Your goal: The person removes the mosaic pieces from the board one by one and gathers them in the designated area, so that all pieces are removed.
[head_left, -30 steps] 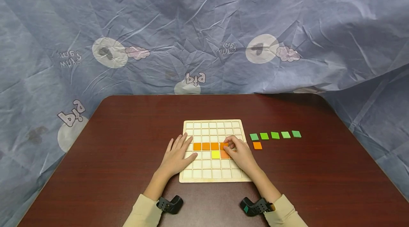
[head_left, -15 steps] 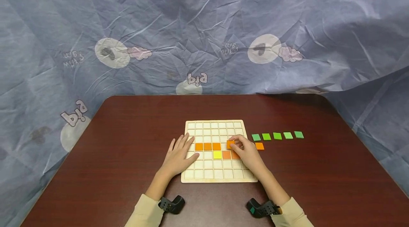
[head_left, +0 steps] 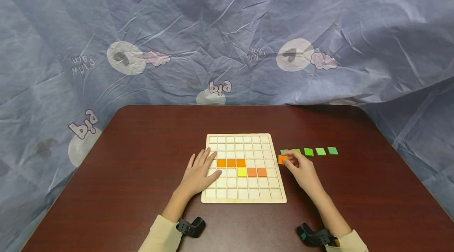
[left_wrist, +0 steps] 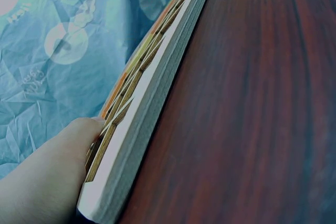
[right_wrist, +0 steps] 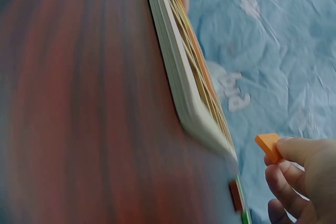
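Observation:
My right hand (head_left: pixel 302 169) pinches an orange square tile (head_left: pixel 282 159) between thumb and fingers, just off the right edge of the wooden grid board (head_left: pixel 242 194). The right wrist view shows the held tile (right_wrist: pixel 269 147) raised and tilted; lower down lies another orange tile (right_wrist: pixel 237 195), which my hand hides in the head view. My left hand (head_left: pixel 197 174) rests with spread fingers on the board's left edge. Three orange tiles (head_left: pixel 231 163) sit in one row of the grid. A yellow tile (head_left: pixel 242 172) and two paler orange tiles (head_left: pixel 257 172) fill cells in the row nearer me.
Several green tiles (head_left: pixel 309 152) lie in a line on the dark red-brown table (head_left: pixel 142 137), right of the board; my right hand partly covers the leftmost ones. A blue-grey patterned cloth (head_left: pixel 198 27) hangs behind the table.
My right hand has carried the orange tile rightward, from over the board to beyond its right edge. The cell where it was is bare now. My left hand stays on the board.

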Demonstrator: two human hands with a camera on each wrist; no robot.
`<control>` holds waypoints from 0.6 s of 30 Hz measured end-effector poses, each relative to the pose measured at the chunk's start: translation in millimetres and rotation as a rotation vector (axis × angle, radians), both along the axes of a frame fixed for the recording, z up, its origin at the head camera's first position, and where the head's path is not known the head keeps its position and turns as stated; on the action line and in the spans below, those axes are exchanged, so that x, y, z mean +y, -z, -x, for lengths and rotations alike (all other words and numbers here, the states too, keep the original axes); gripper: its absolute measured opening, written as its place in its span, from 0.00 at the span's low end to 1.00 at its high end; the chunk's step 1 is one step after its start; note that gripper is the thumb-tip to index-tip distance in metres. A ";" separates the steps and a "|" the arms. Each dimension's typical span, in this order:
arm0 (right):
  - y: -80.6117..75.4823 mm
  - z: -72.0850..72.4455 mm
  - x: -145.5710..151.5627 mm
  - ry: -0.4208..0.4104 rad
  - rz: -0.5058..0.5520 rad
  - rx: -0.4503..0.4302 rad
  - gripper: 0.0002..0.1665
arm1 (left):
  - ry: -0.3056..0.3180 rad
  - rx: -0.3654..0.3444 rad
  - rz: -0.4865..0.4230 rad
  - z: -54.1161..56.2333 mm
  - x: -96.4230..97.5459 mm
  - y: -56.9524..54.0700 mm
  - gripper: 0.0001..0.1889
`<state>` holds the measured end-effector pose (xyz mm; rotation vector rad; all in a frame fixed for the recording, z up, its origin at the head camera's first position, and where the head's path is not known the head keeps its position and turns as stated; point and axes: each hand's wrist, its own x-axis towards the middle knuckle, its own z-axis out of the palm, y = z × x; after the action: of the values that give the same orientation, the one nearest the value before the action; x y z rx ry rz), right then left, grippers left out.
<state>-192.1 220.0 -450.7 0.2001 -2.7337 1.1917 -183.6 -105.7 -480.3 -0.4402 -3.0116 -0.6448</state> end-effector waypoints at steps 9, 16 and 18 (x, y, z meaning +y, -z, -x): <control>10.5 1.6 41.0 0.117 -0.019 0.047 0.15 | 0.004 -0.013 -0.008 -1.3 0.6 0.1 0.35; 16.6 4.8 49.3 0.115 -0.048 0.025 0.15 | 0.002 -0.006 -0.006 -1.1 1.0 -0.6 0.35; 17.4 4.6 49.5 0.102 -0.059 0.011 0.16 | 0.004 -0.003 -0.007 -1.3 0.9 -1.0 0.35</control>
<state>-196.6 269.4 -468.1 0.0732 -2.7352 1.0814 -182.3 -104.8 -479.3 -0.4455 -3.0108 -0.6562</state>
